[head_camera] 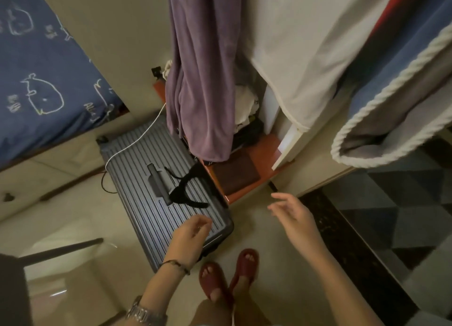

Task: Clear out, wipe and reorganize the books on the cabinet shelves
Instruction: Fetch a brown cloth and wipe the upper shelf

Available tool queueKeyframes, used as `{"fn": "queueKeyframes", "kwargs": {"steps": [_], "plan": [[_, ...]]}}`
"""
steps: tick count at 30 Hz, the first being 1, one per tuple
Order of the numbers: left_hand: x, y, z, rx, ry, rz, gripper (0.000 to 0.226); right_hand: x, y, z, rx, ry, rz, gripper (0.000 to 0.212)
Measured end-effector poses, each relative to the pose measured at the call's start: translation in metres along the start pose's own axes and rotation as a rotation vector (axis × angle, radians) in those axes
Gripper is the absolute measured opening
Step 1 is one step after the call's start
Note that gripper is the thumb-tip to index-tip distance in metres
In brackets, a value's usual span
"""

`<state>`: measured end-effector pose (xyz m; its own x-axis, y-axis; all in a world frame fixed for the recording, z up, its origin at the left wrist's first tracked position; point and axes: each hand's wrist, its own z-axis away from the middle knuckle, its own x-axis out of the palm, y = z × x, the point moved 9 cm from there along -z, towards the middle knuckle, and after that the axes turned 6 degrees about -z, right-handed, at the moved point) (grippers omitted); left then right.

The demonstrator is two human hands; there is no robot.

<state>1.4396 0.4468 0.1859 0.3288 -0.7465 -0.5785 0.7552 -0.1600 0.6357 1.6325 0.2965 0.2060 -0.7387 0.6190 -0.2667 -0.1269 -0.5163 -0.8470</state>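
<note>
I look down at the floor in front of an open orange-floored cabinet point(259, 159) with clothes hanging in it. No books show. A dark brown flat thing point(234, 174) lies on the cabinet floor. My left hand point(193, 230) hovers over the near end of a grey ribbed suitcase point(156, 179), fingers loosely curled, holding nothing. My right hand point(291, 213) is held out over the floor below the cabinet's front edge, fingers relaxed and empty.
A purple garment point(203, 81) and a white one point(305, 44) hang from above. A black strap item point(183, 191) and a white cable point(137, 142) lie on the suitcase. A bed with blue sheets point(41, 76) is left, a patterned rug point(391, 215) right. My feet wear red slippers point(227, 274).
</note>
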Motion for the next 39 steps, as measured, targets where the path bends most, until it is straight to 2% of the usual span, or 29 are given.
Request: {"fn": "queueKeyframes", "kwargs": {"steps": [9,15,19,24,31,39], "plan": [[0.053,-0.004,-0.107,0.003,-0.034,-0.091,0.016,0.024,0.040,-0.107,-0.008,-0.011,0.019,0.023],[0.078,-0.009,-0.170,0.062,-0.026,-0.121,0.031,0.038,0.072,-0.187,-0.014,0.029,0.064,0.033],[0.090,-0.026,-0.194,0.015,-0.052,-0.139,0.038,0.051,0.093,-0.223,-0.015,-0.014,0.180,0.040],[0.098,-0.031,-0.221,0.009,-0.060,-0.144,0.040,0.056,0.104,-0.256,-0.028,-0.059,0.304,0.048],[0.112,-0.031,-0.251,0.016,-0.093,-0.155,0.042,0.060,0.125,-0.286,0.100,-0.096,0.242,0.060],[0.114,-0.043,-0.260,0.016,-0.113,-0.186,0.042,0.071,0.115,-0.294,0.061,-0.131,0.132,0.053]]}}
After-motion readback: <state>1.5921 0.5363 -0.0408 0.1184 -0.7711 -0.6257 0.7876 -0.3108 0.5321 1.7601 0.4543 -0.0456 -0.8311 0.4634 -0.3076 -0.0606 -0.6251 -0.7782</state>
